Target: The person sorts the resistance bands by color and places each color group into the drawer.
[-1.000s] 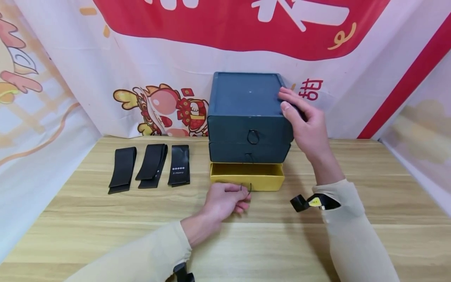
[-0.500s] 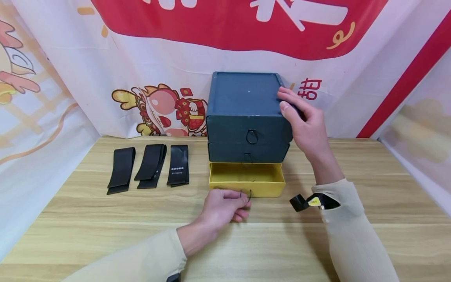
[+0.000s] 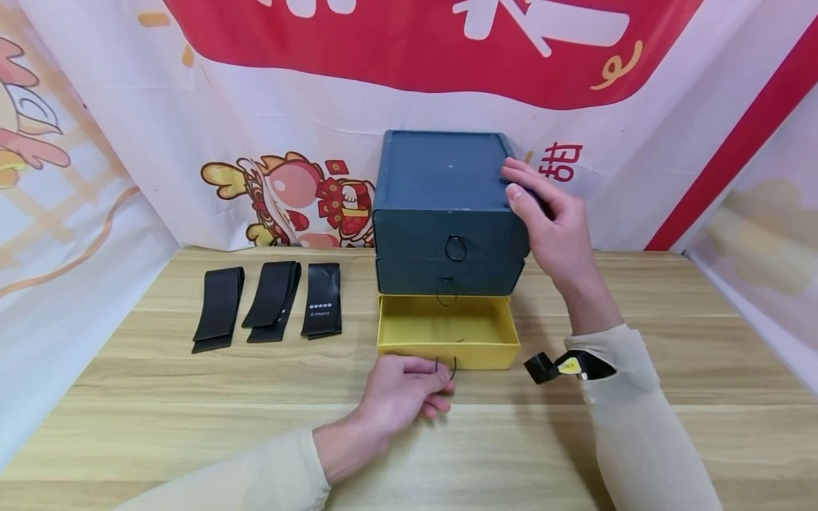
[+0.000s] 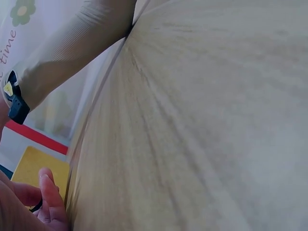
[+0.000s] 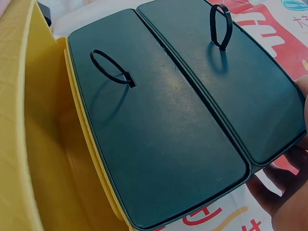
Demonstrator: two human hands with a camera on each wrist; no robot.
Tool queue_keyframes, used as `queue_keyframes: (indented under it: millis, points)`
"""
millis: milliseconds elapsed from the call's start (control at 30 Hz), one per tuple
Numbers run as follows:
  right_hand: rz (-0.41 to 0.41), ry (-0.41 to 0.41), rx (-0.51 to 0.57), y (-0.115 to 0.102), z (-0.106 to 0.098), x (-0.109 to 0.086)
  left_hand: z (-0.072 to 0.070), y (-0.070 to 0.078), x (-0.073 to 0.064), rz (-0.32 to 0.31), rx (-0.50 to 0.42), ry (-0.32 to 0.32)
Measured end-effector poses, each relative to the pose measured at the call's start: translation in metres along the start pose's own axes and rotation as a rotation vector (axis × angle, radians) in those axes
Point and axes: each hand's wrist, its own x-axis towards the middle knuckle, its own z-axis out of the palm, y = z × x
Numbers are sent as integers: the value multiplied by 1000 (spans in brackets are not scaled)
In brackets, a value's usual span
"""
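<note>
A small drawer cabinet stands at the back of the table, with a dark teal top (image 3: pixel 444 170) and two dark teal drawer fronts (image 5: pixel 159 120), each with a black loop pull. Its lowest, yellow drawer (image 3: pixel 409 350) is pulled out toward me and looks empty inside. My left hand (image 3: pixel 402 394) pinches the black loop (image 3: pixel 454 367) on the yellow drawer's front between thumb and fingers. My right hand (image 3: pixel 554 220) rests on the cabinet's upper right edge, thumb on top and fingers along the side, as the right wrist view also shows.
Left of the cabinet lie three folded black bands (image 3: pixel 217 309) in a row on the wooden table (image 3: pixel 192 404); the rightmost bears white lettering. A printed cloth (image 3: pixel 300 106) hangs behind and at both sides. Each sleeve carries a black wrist strap.
My left hand has drawn the yellow drawer farther out toward me, showing more of its inside. The right hand stays on the cabinet.
</note>
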Motion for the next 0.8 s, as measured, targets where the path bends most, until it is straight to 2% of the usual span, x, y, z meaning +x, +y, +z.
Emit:
queue_keyframes:
  millis: [800]
  points:
    - [-3, 5, -10, 0, 0, 0, -1, -5, -5, 11, -3, -8]
